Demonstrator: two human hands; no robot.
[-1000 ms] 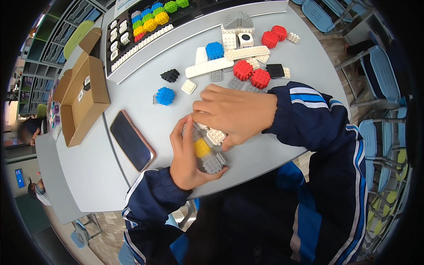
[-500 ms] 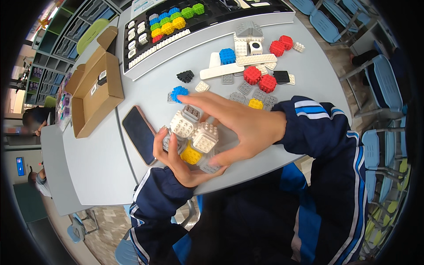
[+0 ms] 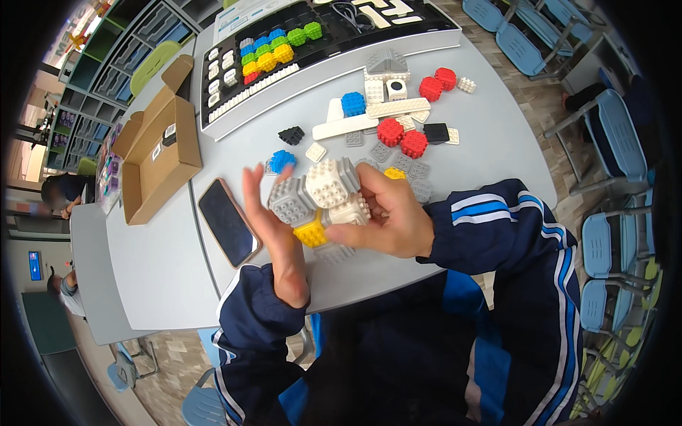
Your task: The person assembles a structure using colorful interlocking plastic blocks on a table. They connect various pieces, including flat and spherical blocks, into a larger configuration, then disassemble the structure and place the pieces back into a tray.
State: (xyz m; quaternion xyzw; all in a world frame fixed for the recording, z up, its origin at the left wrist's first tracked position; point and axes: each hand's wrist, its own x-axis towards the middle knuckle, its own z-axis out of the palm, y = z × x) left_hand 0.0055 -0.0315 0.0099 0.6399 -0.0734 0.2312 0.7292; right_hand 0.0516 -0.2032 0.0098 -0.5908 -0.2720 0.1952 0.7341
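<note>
Above the table's near edge is a block assembly [image 3: 328, 183] of studded white, grey and yellow building blocks. My right hand [image 3: 399, 216] grips it from the right, the thumb across its lower front and the fingers bent behind the white blocks. On the other side my left hand [image 3: 275, 234] has its fingers stretched upward, close against the grey block; whether it bears any weight I cannot tell. Just past those fingertips lies a blue studded piece [image 3: 282, 160]. A blurred grey studded part [image 3: 334, 253] shows under the yellow block.
A phone [image 3: 229, 221] and an open cardboard box [image 3: 162, 153] lie to the left. Red blocks [image 3: 402, 137], a blue block [image 3: 353, 104], white beams [image 3: 348, 128] and grey plates [image 3: 381, 151] spread beyond my hands. Behind them stands a parts tray [image 3: 334, 60]. Blue chairs [image 3: 616, 135] are at right.
The assembly has been turned and raised, showing different sides. My right hand has drawn back from over it to grip its right side; my left fingers have straightened away from it.
</note>
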